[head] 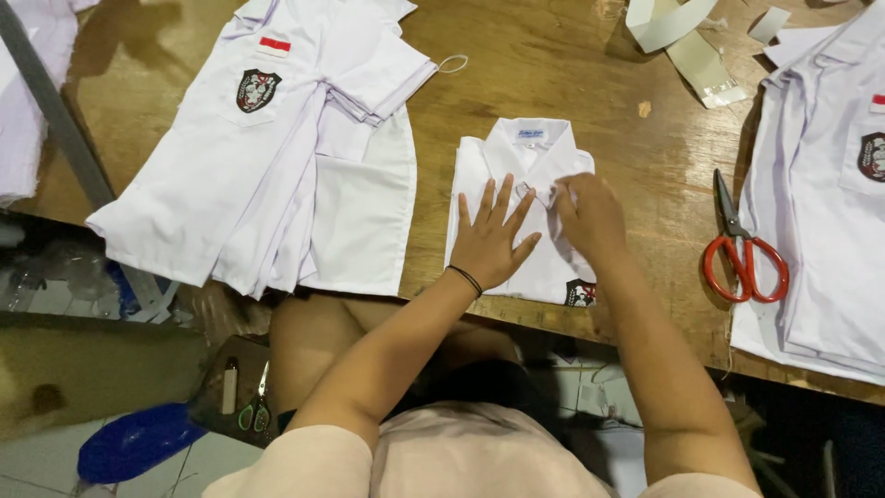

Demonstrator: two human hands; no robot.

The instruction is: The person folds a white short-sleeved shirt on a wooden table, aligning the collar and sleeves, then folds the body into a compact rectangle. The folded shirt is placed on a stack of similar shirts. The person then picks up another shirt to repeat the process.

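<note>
A small folded white shirt point(525, 161) with a collar lies on the wooden table point(572, 74) right in front of me. A dark crest patch shows at its lower right corner. My left hand point(490, 238) rests flat on the shirt's front with fingers spread; a black band circles its wrist. My right hand point(588, 214) is curled beside it, fingertips pinching something small on the shirt's placket just below the collar. What it pinches is too small to make out.
A stack of unfolded white shirts point(277, 148) with a crest patch and a red-white tag lies at the left. More white shirts point(830, 212) lie at the right, with red-handled scissors point(743, 258) beside them. Paper strips point(682, 37) sit at the back. Green-handled scissors point(254, 406) lie below the table edge.
</note>
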